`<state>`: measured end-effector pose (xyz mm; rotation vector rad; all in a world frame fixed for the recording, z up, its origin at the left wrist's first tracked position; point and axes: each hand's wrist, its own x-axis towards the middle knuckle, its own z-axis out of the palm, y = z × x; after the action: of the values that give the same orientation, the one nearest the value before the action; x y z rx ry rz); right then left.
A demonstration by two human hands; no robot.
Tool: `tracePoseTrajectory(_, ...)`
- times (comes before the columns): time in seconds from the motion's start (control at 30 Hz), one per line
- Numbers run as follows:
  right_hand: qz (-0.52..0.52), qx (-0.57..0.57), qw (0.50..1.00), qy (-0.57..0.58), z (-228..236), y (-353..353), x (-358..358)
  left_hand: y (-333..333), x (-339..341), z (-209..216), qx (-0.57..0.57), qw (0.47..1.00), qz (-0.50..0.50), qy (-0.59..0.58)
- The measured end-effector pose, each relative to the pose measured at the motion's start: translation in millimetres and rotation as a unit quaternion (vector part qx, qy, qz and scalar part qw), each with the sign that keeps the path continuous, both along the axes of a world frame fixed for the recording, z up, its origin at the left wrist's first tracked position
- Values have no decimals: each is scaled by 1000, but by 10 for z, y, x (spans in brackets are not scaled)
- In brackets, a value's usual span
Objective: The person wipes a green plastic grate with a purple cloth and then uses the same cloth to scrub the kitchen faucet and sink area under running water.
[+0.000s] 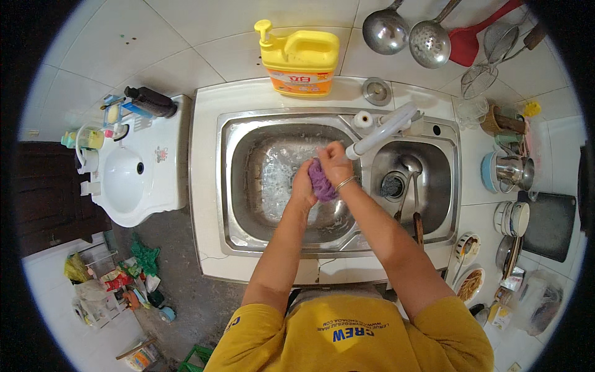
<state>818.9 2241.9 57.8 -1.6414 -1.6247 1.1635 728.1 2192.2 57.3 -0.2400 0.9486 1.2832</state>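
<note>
Near the middle of the frame, over the left basin (243, 192) of a steel sink (225, 186): a bunched purple cloth (321, 181), clamped between two bare hands close together. Along its left side, the left hand (302, 184), cupped; over its upper right, the right hand (335, 165), fingers curled. Around the right wrist, a metal bangle (346, 181). Just above that hand, the end of a pale spout (385, 129), slanting down from the upper right; contact between the two impossible to tell.

Under the cloth, water with whitish suds (279, 177) on the basin floor. In the right basin (437, 189), right of centre: a steel ladle (411, 163), a dark drain strainer (392, 186) and, at the lower edge, a wooden handle (418, 228).

On the white bench (207, 186) behind the sink, at top centre, a yellow jug (302, 62) with a pump top; to its right, a round metal lid (376, 92). Hanging along the upper right: a ladle with a deep round bowl (385, 31), a skimmer (429, 44), a red spatula (465, 48). At left, a white washbasin (121, 195), with a dark bottle (152, 102) lying along its upper edge.
</note>
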Motion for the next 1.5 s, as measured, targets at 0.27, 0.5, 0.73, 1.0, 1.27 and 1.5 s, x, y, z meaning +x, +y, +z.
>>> tracePoseTrajectory(0.27,-85,-437,723,529,-299,-219,182,13,-316,175,130,989,21,-62)
tracePoseTrajectory(0.5,-55,-86,966,238,180,-318,-68,-297,-424,-247,-110,993,-36,-2)
tracePoseTrajectory(0.73,169,168,965,-111,532,-767,-199,-298,-124,-711,236,961,-38,-140)
tracePoseTrajectory(1.0,153,148,958,-192,315,-375,-154,-80,-171,-815,218,966,-99,-101)
tracePoseTrajectory(1.27,-101,-72,992,-31,-225,166,91,-141,20,-82,43,998,-37,-41)
tracePoseTrajectory(1.5,47,66,989,122,487,-712,-304,-272,-436,-633,72,986,-96,-112)
